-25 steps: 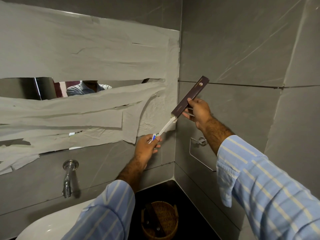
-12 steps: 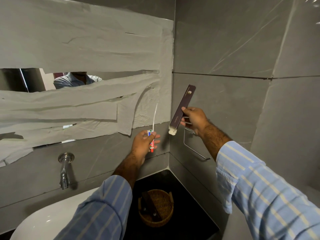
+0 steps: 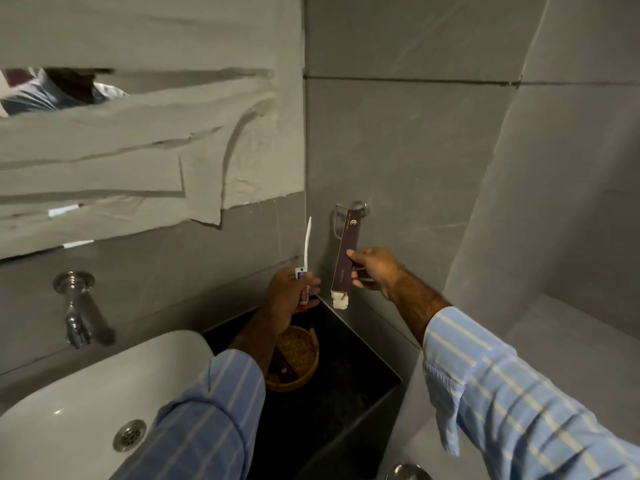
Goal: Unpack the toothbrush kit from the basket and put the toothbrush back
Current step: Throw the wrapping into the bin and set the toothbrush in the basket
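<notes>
both hands have dropped toward the basket (image 3: 294,358) since half a second ago. above it, the left hand (image 3: 287,299) grips the toothbrush (image 3: 307,242) upright with a small toothpaste tube (image 3: 302,285). just right of it, the right hand (image 3: 372,268) pinches the dark box (image 3: 344,252), open end down. for the return, line the handle up with that opening before sliding. the basket seems to hold one small item, half hidden.

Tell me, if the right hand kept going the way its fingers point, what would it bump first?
Probably the left hand, which holds the toothbrush and a small tube. The right hand points leftward, holding the box. Only a small gap shows between them, though depth is hard to judge.
</notes>
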A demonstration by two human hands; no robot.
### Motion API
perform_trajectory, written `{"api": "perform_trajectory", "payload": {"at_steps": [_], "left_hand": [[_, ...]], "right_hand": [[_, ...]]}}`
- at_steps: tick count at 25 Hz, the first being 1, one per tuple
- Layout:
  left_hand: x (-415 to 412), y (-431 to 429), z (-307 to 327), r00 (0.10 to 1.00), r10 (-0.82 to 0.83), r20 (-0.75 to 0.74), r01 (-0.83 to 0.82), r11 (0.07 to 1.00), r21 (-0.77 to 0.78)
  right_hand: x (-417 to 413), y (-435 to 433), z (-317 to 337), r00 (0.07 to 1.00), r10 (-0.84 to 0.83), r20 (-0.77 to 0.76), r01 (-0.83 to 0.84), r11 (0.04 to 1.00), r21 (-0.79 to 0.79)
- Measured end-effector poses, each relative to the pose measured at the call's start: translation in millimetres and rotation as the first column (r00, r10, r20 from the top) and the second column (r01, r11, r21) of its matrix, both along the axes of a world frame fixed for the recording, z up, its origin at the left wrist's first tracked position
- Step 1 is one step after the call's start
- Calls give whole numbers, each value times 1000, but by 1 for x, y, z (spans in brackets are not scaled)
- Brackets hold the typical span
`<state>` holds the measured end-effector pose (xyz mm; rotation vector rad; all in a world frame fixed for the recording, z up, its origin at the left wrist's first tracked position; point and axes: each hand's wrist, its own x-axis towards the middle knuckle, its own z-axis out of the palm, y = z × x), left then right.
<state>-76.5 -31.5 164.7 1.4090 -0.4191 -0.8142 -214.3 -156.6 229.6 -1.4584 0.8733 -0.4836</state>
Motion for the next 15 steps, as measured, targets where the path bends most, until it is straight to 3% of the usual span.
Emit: {"api": "perform_trajectory", "payload": {"at_steps": [8,15], "left_hand": [[-47,-1,-88,988,-69,-136,94,978,187],[-85,-6,-171,959,-173,-224,245,904,350]], "right_hand": [[-49,9,-101,982,-32,-184,65,982,178],[-121,8,-208,928,-28,-372,147,944,295]]}}
